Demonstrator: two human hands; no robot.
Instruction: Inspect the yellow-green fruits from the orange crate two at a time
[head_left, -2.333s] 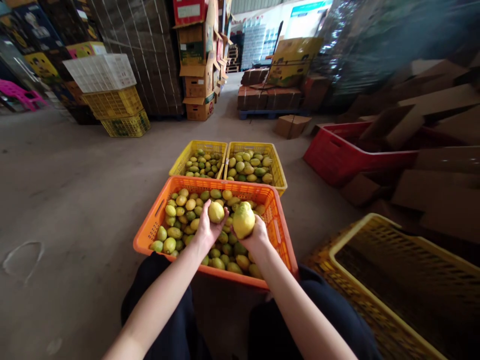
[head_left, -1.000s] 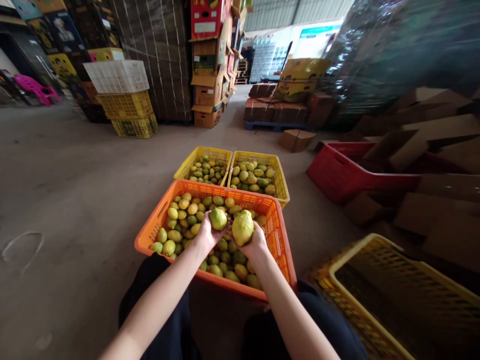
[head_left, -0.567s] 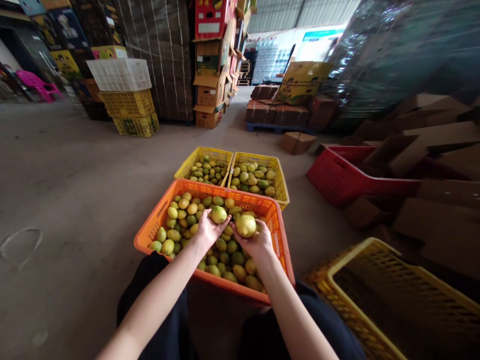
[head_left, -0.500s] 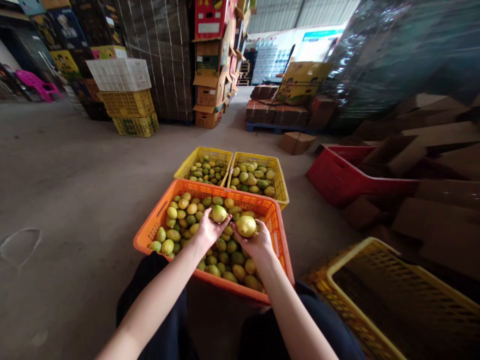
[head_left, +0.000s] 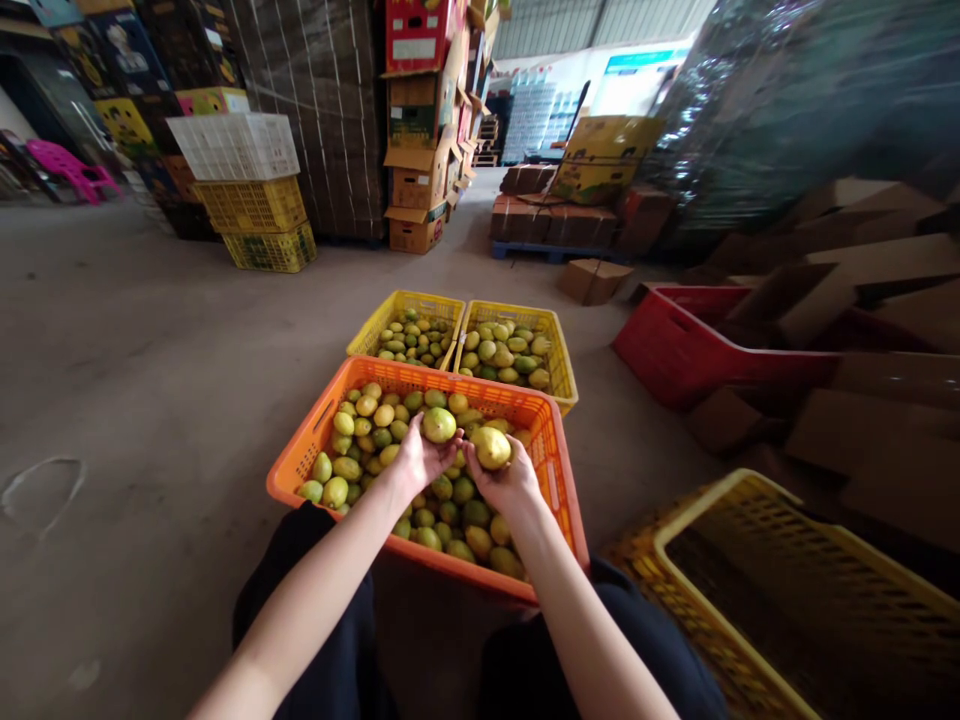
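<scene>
My left hand (head_left: 417, 462) cradles a yellow-green lemon (head_left: 439, 425), its fingers curled beneath. In my right hand (head_left: 510, 485) rests a larger, yellower lemon (head_left: 491, 448), gripped from below and the right side. Both hands are close together, palms turned up, over an orange crate (head_left: 315, 433). Many loose lemons (head_left: 448, 515), green to yellow, fill that crate beneath my hands. Some of them are hidden by my hands and forearms.
Beyond the orange crate, two yellow crates (head_left: 564, 365) side by side hold more fruit. A larger yellow crate (head_left: 739, 490) stands at lower right. Farther right is a red bin (head_left: 652, 350) among flattened cardboard (head_left: 892, 430). Stacked cartons (head_left: 412, 190) rise behind.
The lemon in my left hand has turned and shows a rounder side. My right hand has shifted very slightly left and up with its lemon. Both lemons stay held.
</scene>
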